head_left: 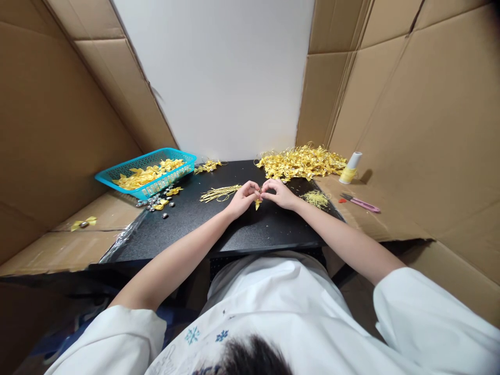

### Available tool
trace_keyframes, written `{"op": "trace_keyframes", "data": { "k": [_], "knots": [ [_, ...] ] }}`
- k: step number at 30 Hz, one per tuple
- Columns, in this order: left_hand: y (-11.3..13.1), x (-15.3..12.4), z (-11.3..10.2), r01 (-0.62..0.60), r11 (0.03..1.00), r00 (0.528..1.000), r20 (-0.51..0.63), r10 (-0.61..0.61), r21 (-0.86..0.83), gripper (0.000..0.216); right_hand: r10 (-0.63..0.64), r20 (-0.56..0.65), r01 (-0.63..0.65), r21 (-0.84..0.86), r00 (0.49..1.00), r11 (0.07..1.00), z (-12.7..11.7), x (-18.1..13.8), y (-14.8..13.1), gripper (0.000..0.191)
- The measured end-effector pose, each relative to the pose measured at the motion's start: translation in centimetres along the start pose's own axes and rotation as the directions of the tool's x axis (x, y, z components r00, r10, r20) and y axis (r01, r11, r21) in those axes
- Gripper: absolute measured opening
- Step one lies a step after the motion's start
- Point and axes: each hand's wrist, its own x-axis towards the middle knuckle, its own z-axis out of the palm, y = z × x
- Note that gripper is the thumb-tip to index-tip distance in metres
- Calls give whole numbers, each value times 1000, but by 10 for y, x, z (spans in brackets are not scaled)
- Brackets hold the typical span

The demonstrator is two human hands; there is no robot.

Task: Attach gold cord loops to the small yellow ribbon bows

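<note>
Fingertips of the left hand (244, 198) and right hand (279, 194) pinch together on a small yellow ribbon piece (258, 203), held low over the middle of the black worktop (250, 234), seemingly so both can steady it. Gold wire strands (221, 193) lie just left of the hands and yellow trimmings (316, 198) just right, within easy reach. Farther out, a heap of yellow ribbon bows (300, 162) fills the far right corner, and a teal basket (172, 180) sits at the far left edge.

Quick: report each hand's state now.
Left hand: closed, pinching a small yellow ribbon piece.
Right hand: closed, pinching the same piece.
</note>
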Motion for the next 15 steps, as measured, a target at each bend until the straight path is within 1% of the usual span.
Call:
{"op": "trace_keyframes", "data": {
  "k": [7,10,12,15],
  "knots": [
    [-1,0,-2,-14,999,1000,28,12,50,22,3,17,-4,9,1000,1000,0,-2,-4,12],
    [-3,0,-3,-25,994,999,33,21,103,22,4,15,-3,-29,1000,1000,1,-3,-7,13],
    [-4,0,-3,-33,991,999,18,31,130,22,1,10,0,-65,1000,998,2,-4,-9,13],
    [-3,0,-2,-39,991,999,-30,43,128,22,2,-3,-2,-102,1000,995,2,-5,-11,12]
  ]
}}
